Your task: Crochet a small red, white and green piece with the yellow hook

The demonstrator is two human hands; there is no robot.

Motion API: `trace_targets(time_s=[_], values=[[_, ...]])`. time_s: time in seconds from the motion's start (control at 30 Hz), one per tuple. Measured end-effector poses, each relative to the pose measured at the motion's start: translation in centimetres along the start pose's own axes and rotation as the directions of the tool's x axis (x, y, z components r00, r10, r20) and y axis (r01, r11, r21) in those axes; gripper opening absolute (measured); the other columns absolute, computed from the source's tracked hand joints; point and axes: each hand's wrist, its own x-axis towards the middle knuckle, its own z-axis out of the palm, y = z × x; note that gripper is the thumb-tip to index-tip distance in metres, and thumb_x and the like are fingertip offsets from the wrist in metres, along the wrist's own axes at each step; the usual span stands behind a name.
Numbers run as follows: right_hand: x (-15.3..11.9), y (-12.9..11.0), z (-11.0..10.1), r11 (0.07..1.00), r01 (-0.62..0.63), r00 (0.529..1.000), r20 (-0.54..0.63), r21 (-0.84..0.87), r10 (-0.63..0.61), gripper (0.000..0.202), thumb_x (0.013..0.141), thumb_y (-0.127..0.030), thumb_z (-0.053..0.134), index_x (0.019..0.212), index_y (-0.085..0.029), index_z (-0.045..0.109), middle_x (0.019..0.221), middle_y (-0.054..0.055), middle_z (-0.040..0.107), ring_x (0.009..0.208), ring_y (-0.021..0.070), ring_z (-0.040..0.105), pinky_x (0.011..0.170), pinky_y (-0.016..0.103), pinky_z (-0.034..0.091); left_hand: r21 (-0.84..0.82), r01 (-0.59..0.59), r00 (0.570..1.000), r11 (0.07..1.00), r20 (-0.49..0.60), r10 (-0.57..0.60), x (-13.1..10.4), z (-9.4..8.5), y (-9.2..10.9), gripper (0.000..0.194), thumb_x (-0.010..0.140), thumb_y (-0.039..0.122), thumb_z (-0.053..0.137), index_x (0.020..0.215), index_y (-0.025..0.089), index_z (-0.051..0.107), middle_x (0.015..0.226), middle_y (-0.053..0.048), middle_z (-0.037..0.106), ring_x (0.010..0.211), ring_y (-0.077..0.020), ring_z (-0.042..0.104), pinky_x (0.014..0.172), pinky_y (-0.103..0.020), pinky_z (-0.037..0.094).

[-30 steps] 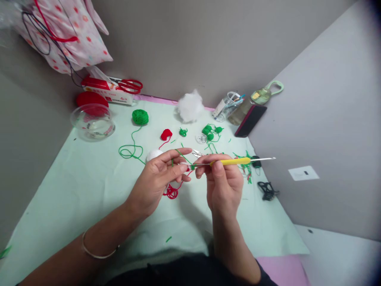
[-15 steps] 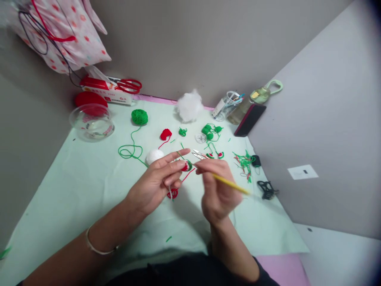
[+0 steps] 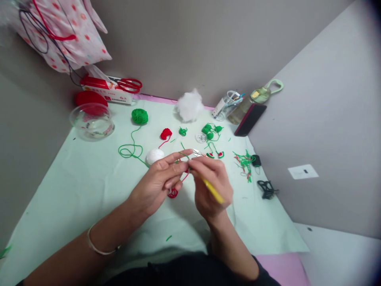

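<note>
My left hand (image 3: 162,174) pinches a small red and green crochet piece, now mostly hidden behind the fingers. Green yarn runs over its raised index finger. In my right hand (image 3: 212,180) is a crochet hook with a yellow handle (image 3: 214,191); its tip is at the piece and covered by the fingers. The two hands touch or nearly touch at the fingertips. Just behind them lie small scissors (image 3: 197,153) and a white yarn ball (image 3: 154,156). Some red yarn (image 3: 172,193) is coiled beneath my left hand.
Farther back are a green yarn ball (image 3: 139,116), red yarn (image 3: 166,134), white stuffing (image 3: 189,105) and several green pieces (image 3: 210,131). Yarn scraps (image 3: 245,162) and a black claw clip (image 3: 267,189) lie right. A phone (image 3: 250,120) leans on a bottle; a plastic tub (image 3: 91,126) stands left.
My right hand has moved left, closer to my left hand, and the hook handle has swung to point more toward me. The red and green piece has become mostly covered.
</note>
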Motion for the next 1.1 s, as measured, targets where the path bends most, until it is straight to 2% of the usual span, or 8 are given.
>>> trace_targets(time_s=[0.17, 0.37, 0.53, 0.7, 0.8, 0.93, 1.03, 1.1], values=[[1.1, 0.2, -0.4, 0.864, -0.287, 0.954, 0.042, 0.413, 0.297, 0.018, 0.102, -0.025, 0.062, 0.102, -0.029, 0.079, 0.086, 0.001, 0.072, 0.07, 0.015, 0.064, 0.064, 0.033, 0.053, -0.016, -0.05, 0.999, 0.999, -0.016, 0.05, -0.1, -0.1, 0.4, 0.026, 0.082, 0.016, 0.084, 0.108, 0.019, 0.083, 0.069, 0.006, 0.055, 0.05, -0.0003, 0.039, 0.06, -0.015, 0.051], [1.2, 0.1, -0.1, 0.806, -0.386, 0.92, 0.125, 0.449, 0.371, 0.013, 0.1, -0.027, 0.066, 0.101, -0.025, 0.079, 0.093, 0.003, 0.078, 0.074, 0.0141, 0.067, 0.068, 0.031, 0.055, 0.088, -0.134, 0.991, 0.987, 0.004, 0.134, -0.4, 0.5, 0.2, 0.026, 0.084, 0.018, 0.082, 0.11, 0.021, 0.082, 0.075, 0.004, 0.062, 0.062, -0.006, 0.057, 0.079, -0.026, 0.062], [1.5, 0.2, -0.2, 0.716, -0.466, 0.876, 0.162, 0.52, 0.453, 0.019, 0.102, -0.036, 0.061, 0.095, -0.021, 0.071, 0.083, 0.004, 0.077, 0.064, 0.0145, 0.067, 0.06, 0.03, 0.058, 0.129, -0.137, 0.99, 0.982, -0.025, 0.141, -0.5, 0.6, 0.6, 0.027, 0.083, 0.018, 0.082, 0.11, 0.021, 0.082, 0.078, 0.004, 0.063, 0.06, -0.0058, 0.055, 0.073, -0.024, 0.06], [1.1, -0.6, -0.6, 0.864, -0.34, 0.939, 0.08, 0.372, 0.335, 0.016, 0.105, -0.025, 0.055, 0.102, -0.023, 0.07, 0.092, 0.003, 0.077, 0.07, 0.0142, 0.07, 0.066, 0.032, 0.06, 0.247, -0.185, 0.98, 0.951, -0.029, 0.199, -0.5, 0.1, 0.6, 0.031, 0.083, 0.022, 0.083, 0.114, 0.023, 0.081, 0.08, 0.003, 0.063, 0.066, -0.0089, 0.063, 0.07, -0.023, 0.058], [0.6, -0.6, -0.6, 0.983, -0.105, 0.993, 0.07, 0.148, 0.095, 0.021, 0.104, -0.018, 0.052, 0.111, -0.026, 0.07, 0.098, 0.004, 0.077, 0.08, 0.0174, 0.073, 0.075, 0.037, 0.062, 0.298, -0.241, 0.964, 0.924, -0.039, 0.264, -0.5, 0.0, 0.0, 0.031, 0.084, 0.022, 0.083, 0.115, 0.024, 0.08, 0.083, 0.003, 0.063, 0.072, -0.0106, 0.067, 0.068, -0.022, 0.056], [-0.3, -0.1, 0.0, 0.987, 0.151, 0.98, 0.137, -0.063, -0.141, 0.028, 0.1, -0.014, 0.057, 0.121, -0.028, 0.07, 0.1, 0.007, 0.077, 0.09, 0.0216, 0.073, 0.078, 0.039, 0.061, 0.296, -0.314, 0.935, 0.902, -0.067, 0.347, -0.3, 0.1, -0.8, 0.037, 0.082, 0.019, 0.085, 0.117, 0.025, 0.078, 0.084, 0.004, 0.063, 0.071, -0.0071, 0.063, 0.07, -0.018, 0.054], [-0.5, 0.1, 0.1, 0.978, 0.159, 0.986, 0.077, -0.136, -0.15, 0.03, 0.095, -0.014, 0.067, 0.116, -0.033, 0.075, 0.105, 0.006, 0.075, 0.093, 0.0216, 0.071, 0.08, 0.039, 0.06, 0.125, -0.16, 0.986, 0.979, -0.036, 0.165, -0.2, 0.1, -0.6, 0.043, 0.081, 0.022, 0.087, 0.122, 0.022, 0.076, 0.068, 0.007, 0.056, 0.054, -0.0043, 0.05, 0.058, -0.017, 0.05], [-0.2, 0.1, -0.1, 0.994, 0.081, 0.996, 0.036, -0.078, -0.078, 0.025, 0.097, -0.015, 0.065, 0.111, -0.032, 0.077, 0.101, 0.005, 0.075, 0.091, 0.0213, 0.071, 0.083, 0.041, 0.06, 0.007, -0.017, 1.0, 1.0, -0.006, 0.017, -0.2, 0.1, 0.0, 0.04, 0.083, 0.022, 0.085, 0.122, 0.017, 0.076, 0.061, 0.009, 0.049, 0.046, -0.0016, 0.035, 0.051, -0.015, 0.045]])
